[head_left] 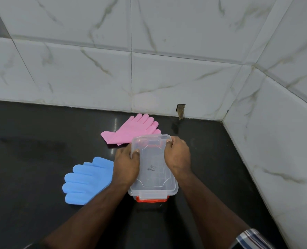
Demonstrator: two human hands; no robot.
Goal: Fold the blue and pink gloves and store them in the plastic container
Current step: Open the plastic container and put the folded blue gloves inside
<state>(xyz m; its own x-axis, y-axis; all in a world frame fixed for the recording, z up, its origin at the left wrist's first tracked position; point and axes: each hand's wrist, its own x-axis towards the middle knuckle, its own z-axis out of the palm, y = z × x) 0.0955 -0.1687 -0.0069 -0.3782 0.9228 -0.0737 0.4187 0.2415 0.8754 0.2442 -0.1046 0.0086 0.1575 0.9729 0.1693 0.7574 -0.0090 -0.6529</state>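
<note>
A clear plastic container (153, 177) with a see-through lid and a red-orange base stands on the black counter (32, 177). My left hand (126, 163) grips the lid's left edge and my right hand (178, 157) grips its right far corner; the far end of the lid looks slightly raised. The pink gloves (131, 131) lie flat and stacked just behind the container, fingers pointing at the wall. Flat to the left of the container are the blue gloves (87, 180), fingers pointing left, their cuff end hidden under my left forearm.
White marble-look tiled walls (131, 69) close the counter at the back and on the right, forming a corner. A small broken hole (180, 110) sits at the base of the back wall. Bare black counter stretches to the left.
</note>
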